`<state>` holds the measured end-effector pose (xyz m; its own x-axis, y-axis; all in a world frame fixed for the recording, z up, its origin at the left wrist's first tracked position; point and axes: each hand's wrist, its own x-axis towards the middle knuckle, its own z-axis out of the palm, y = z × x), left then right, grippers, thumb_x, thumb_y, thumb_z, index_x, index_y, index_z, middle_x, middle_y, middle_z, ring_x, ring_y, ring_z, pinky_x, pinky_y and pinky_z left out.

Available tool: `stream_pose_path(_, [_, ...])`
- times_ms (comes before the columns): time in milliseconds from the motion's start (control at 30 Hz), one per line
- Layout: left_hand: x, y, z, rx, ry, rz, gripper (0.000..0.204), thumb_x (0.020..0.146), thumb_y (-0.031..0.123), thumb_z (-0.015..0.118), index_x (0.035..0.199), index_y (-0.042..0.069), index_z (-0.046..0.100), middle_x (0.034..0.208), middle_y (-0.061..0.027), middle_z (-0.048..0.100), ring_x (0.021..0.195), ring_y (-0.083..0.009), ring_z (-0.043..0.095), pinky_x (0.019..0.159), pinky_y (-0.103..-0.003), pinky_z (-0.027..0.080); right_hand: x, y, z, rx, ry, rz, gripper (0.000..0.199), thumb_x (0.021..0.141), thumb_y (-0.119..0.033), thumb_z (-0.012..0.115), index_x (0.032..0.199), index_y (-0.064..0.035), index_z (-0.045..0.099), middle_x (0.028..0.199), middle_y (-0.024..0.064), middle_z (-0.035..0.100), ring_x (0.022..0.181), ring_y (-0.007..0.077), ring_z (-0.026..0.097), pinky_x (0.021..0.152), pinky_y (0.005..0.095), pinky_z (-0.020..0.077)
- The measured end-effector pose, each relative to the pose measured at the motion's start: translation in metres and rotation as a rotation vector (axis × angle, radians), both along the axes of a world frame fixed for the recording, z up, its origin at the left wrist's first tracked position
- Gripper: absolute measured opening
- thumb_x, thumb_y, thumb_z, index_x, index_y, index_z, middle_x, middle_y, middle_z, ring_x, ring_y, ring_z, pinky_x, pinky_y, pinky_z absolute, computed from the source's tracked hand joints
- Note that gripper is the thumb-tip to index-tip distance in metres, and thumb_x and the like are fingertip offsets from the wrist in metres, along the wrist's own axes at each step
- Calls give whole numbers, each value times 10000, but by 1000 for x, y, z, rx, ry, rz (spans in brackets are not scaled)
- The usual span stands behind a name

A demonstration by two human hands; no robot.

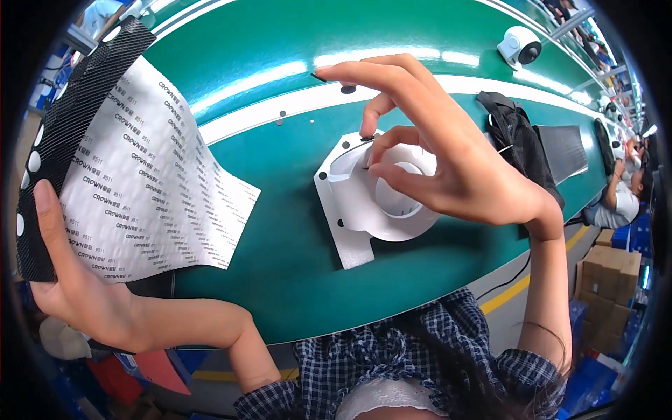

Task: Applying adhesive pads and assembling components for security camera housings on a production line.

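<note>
The white plastic housing [371, 203] lies flat on the green conveyor belt [280, 266] right in front of me, so I can work on its top face. My right hand [448, 168] hovers over it, thumb and middle finger pinched on what looks like a tiny dark piece at its rim, the forefinger stretched clear. My left hand [77, 287] holds the sticker sheet [147, 182] up and aside, thumb clamped along its dark edge, within reach. A white camera body [519, 46] sits farther up the belt.
</note>
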<state>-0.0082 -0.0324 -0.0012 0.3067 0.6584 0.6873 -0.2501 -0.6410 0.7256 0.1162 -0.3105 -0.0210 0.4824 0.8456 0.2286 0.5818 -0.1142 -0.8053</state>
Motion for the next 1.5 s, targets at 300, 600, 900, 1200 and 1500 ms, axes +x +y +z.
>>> stream_pose_path(300, [-2,7,-2,46,15,-24,275,819,46,661,1045,-100,601,1027,-220,624,828,-255,666,744,-365,579,3,0,3,-60,-135,-12,715,710,173,518,1363,-88,390,1251,103,389,858,184,495,761,273,520])
stream_pose_path(600, [-10,23,-2,76,61,-37,253,840,30,624,1068,-71,583,1076,-237,604,901,-293,655,776,-416,571,-16,9,-17,-20,-633,-154,585,715,129,558,1264,-68,519,1190,187,430,822,225,583,672,287,536])
stream_pose_path(900, [-10,23,-2,-99,-27,49,241,794,55,689,971,-96,626,995,-206,628,832,-239,657,737,-362,577,-53,21,-50,-61,-1247,-104,467,800,-300,532,1240,-178,437,1248,89,448,894,266,517,639,419,532])
stream_pose_path(1200, [-22,39,-5,-58,24,118,252,818,60,663,1018,-82,601,1048,-208,617,865,-253,648,755,-361,564,0,-36,-15,102,-274,-141,683,689,165,629,1313,17,394,1284,162,455,905,180,596,887,342,442])
stream_pose_path(1500, [-15,42,-5,-2,-38,24,253,795,37,688,1012,-76,620,1051,-162,619,886,-215,624,783,-318,542,7,-41,-15,75,-191,-183,666,733,159,621,1334,16,373,1257,130,453,867,152,578,827,305,471])
